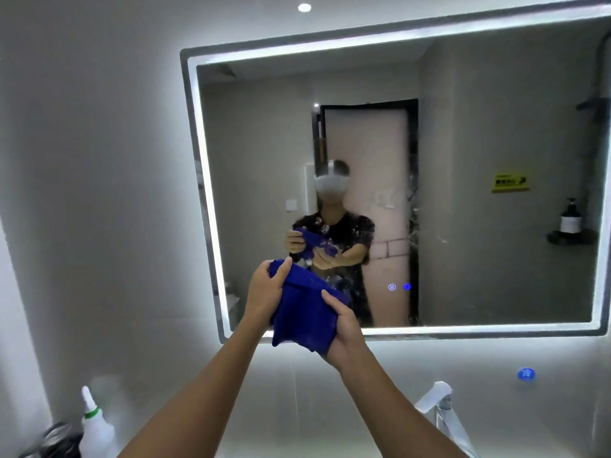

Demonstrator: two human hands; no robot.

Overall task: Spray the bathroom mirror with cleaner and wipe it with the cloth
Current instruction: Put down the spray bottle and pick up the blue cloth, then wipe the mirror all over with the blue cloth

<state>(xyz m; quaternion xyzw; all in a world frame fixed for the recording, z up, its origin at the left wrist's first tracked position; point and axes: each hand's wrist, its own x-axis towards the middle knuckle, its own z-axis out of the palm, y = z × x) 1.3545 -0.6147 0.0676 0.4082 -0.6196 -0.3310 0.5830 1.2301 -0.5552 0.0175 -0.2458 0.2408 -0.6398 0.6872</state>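
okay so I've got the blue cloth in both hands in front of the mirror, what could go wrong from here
1. The cloth is bunched between your left hand and right hand; wiped like that, it may smear the streaks on the mirror.
2. The white bottle stands near your left elbow and could be knocked over.

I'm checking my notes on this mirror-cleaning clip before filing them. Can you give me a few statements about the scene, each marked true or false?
1. Both hands hold the blue cloth. True: left hand, right hand.
2. The cloth is pressed flat on the mirror. False: it is bunched between the hands, in front of the glass.
3. The white bottle stands at lower left. True.
4. The right hand holds the bottle. False: nobody holds it.
5. Splatter marks show on the glass. True.
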